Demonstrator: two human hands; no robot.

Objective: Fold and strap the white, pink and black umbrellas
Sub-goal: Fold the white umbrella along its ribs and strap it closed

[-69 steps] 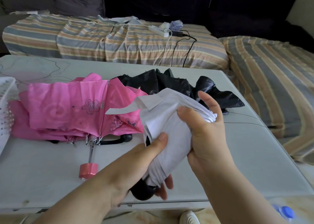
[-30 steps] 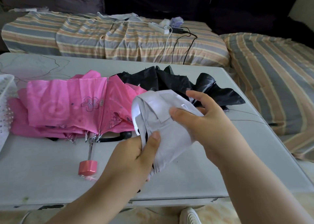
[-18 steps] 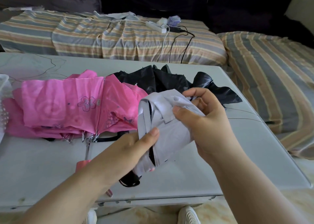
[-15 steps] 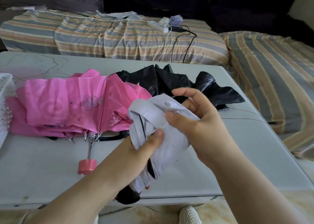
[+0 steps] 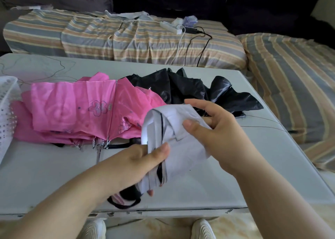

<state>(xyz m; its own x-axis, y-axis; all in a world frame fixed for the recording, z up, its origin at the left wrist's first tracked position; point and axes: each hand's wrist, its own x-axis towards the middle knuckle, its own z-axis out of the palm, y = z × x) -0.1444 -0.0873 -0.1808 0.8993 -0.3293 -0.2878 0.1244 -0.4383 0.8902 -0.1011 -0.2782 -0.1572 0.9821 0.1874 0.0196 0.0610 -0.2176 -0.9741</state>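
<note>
White umbrella (image 5: 181, 148): held above the bench (image 5: 54, 175), canopy wound tighter than a second ago; loose flap now lapped round the bundle.
Left hand (image 5: 141, 164): grip closed round the lower bundle, thumb pressing the folds; handle loop hangs below.
Right hand (image 5: 213, 128): thumb and fingers pinch the strap end across the upper canopy.
Meaning: likely at strapping stage; fastening not yet seen closed.
Pink umbrella (image 5: 76, 110), black umbrella (image 5: 190, 90): lying on bench, unfolded, untouched.

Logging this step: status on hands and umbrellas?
Left hand grips white umbrella; right hand pinches its strap. Pink umbrella and black umbrella loose on table. Nothing in the way.
</note>
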